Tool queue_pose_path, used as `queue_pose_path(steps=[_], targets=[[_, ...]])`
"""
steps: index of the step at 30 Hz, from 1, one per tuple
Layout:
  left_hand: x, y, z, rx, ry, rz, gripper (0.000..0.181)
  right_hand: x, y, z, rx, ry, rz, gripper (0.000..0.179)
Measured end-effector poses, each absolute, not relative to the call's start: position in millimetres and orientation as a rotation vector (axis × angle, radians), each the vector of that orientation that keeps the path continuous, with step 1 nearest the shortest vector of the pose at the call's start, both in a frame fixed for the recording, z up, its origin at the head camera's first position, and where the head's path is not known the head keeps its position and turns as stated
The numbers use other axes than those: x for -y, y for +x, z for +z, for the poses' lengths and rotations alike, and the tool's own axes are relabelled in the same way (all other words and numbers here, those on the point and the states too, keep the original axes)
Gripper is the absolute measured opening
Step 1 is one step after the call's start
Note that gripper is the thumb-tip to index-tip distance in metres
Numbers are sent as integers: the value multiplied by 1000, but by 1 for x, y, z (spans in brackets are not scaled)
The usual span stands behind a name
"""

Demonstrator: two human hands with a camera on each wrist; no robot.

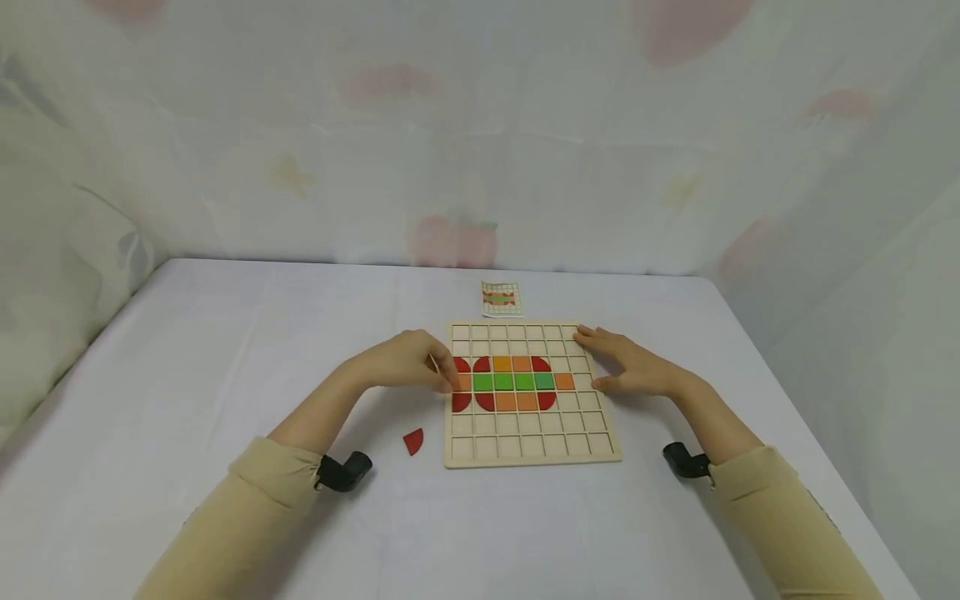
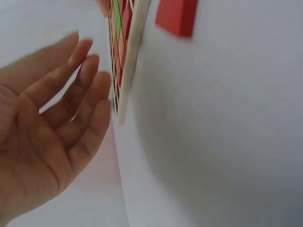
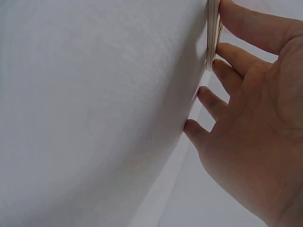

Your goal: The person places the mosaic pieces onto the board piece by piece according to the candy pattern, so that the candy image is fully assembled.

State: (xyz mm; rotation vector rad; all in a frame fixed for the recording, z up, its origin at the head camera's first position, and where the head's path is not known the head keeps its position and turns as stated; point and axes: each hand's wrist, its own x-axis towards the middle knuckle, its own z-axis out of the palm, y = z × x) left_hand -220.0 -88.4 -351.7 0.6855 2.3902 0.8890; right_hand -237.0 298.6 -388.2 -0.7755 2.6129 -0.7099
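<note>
A wooden grid board (image 1: pixel 532 450) lies on the table, with red quarter-round, orange, yellow-orange and green pieces in its middle rows. My left hand (image 1: pixel 411 360) hovers over the board's left edge, its fingertips right by an orange square tile (image 1: pixel 462 382). Loosely bent and slightly apart, the fingers (image 2: pixel 90 118) have nothing between them in the left wrist view. My right hand (image 1: pixel 630 362) rests along the board's right edge, fingers spread and touching the rim. A loose red quarter-round piece (image 1: pixel 413 441) lies on the table left of the board, below my left hand.
Behind the board lies a small pattern card (image 1: pixel 501 299) showing a similar coloured figure on a grid. A white cloth covers the table (image 1: pixel 300 300). Pale patterned curtains (image 1: pixel 450 167) hang behind it. Black camera mounts (image 1: pixel 345 472) sit on both wrists.
</note>
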Motion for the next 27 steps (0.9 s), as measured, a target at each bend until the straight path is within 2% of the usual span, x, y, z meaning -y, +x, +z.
queue_pose_path(steps=[11,27], targets=[[124,-223,-369,-2049,761,802,32,-298,-237,-389,-2617,-778,-708,81],[116,-219,-369,-2101,831,660,29,-299,-237,-389,-2612,-771,-709,81]])
